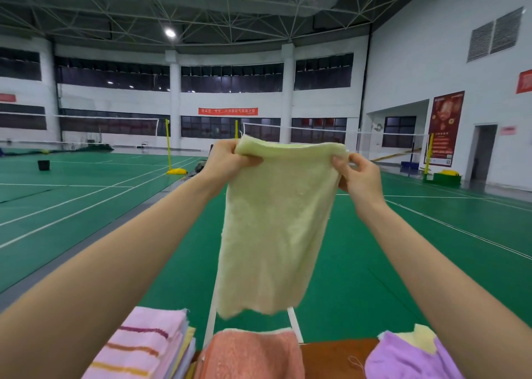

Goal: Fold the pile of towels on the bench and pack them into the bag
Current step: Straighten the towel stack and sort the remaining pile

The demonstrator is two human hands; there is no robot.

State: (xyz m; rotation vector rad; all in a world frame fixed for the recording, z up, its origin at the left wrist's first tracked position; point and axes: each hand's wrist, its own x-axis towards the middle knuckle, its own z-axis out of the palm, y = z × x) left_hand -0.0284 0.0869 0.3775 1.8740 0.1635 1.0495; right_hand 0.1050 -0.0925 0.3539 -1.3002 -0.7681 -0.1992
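Note:
A pale yellow towel (273, 229) hangs in the air in front of me, held up by its top edge. My left hand (227, 162) pinches the top left corner and my right hand (357, 174) pinches the top right corner. Below, on the brown bench (336, 355), a folded stack topped by a pink striped towel (141, 347) lies at the left. An orange towel (250, 355) lies in the middle. A purple towel (408, 358) with a yellow one under it lies at the right. No bag is in view.
Beyond the bench stretches a green badminton court (86, 205) with white lines, yellow net posts (168, 148) and nets. A black bucket (43, 165) stands far left. White hall walls surround the court.

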